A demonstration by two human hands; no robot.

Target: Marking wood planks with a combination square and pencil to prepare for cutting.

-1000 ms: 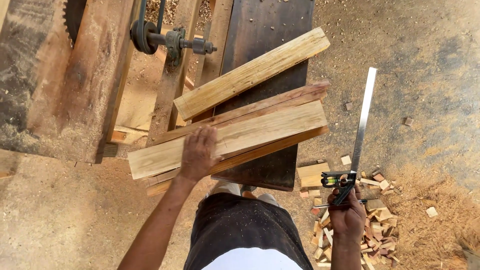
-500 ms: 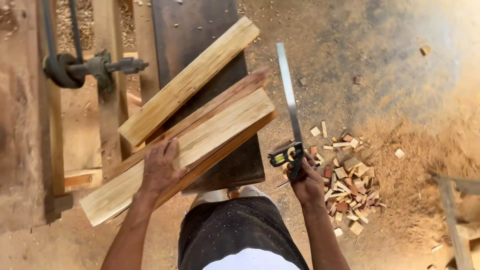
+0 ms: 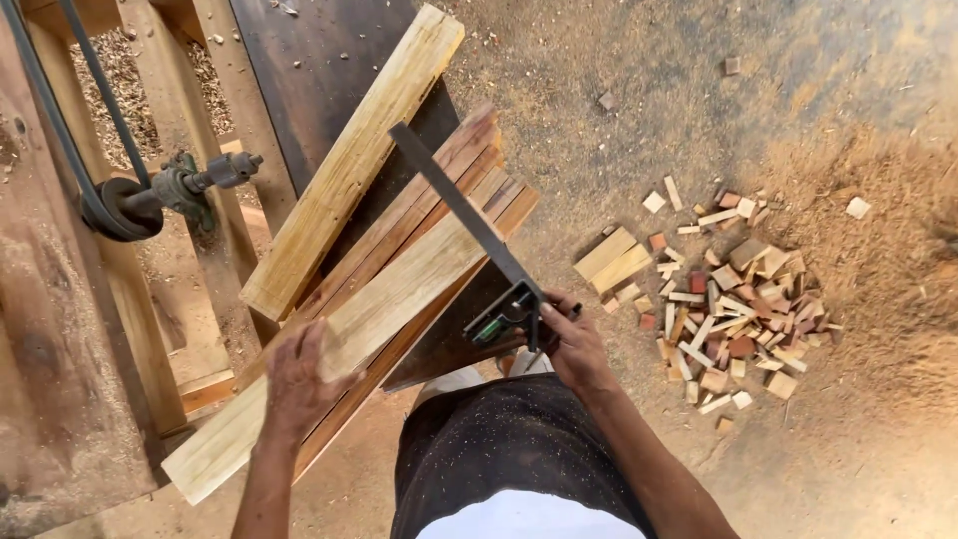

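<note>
My left hand (image 3: 297, 381) rests flat on the near end of a long pale plank (image 3: 399, 289) that tops a stack of reddish planks (image 3: 454, 165) lying slantwise over a dark bench top (image 3: 319, 70). Another pale plank (image 3: 359, 160) lies apart, higher on the bench. My right hand (image 3: 574, 344) grips the head of a combination square (image 3: 469, 220). Its metal blade reaches up and left across the stacked planks.
A belt pulley on a shaft (image 3: 150, 200) sits in a wooden frame (image 3: 60, 299) at the left. A heap of small wood offcuts (image 3: 723, 289) lies on the sawdust-covered ground (image 3: 818, 120) to the right. My dark-trousered legs are below.
The square has swung from off to the right to lie over the stacked planks. My left hand stays on the top plank. The view has shifted right and nearer.
</note>
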